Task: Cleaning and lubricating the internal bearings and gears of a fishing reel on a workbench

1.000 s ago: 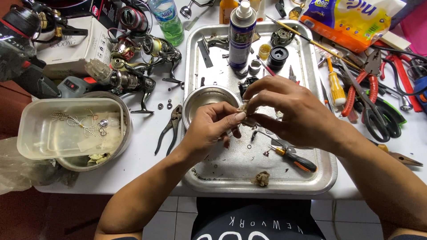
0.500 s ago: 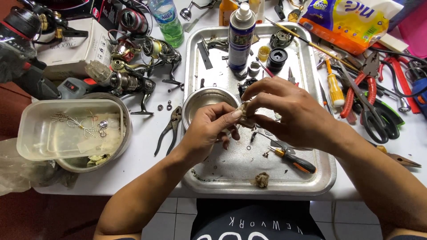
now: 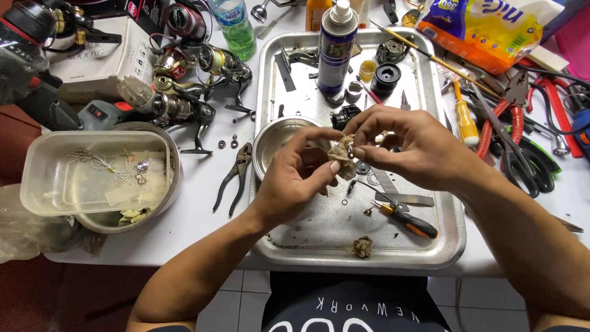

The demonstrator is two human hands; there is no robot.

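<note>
Over the steel tray (image 3: 448, 240), I see both forearms reach in from the near edge and meet above its middle. My left hand (image 3: 292, 181) is curled, thumb and forefinger pinched shut on a crumpled rag (image 3: 340, 161). My right hand (image 3: 409, 144) arches over from the other side, fingertips closed on a small metal part (image 3: 350, 150) pressed into the rag; what the part is, I cannot tell. Rag and part hang just above the tray, beside the steel bowl (image 3: 276, 138) at its left edge.

In the tray, a screwdriver (image 3: 409, 221) lies near the right wrist, and a spray can (image 3: 337, 46) stands upright at the far end. Left of the tray on the white table (image 3: 203, 230) lie pliers (image 3: 232, 178), then a clear plastic tub (image 3: 92, 172). Fishing reels (image 3: 196, 80) crowd the table beyond the pliers. Right of the tray, red-handled cutters (image 3: 513, 123) lie among other tools. Tiled floor shows below the tray's near edge.
</note>
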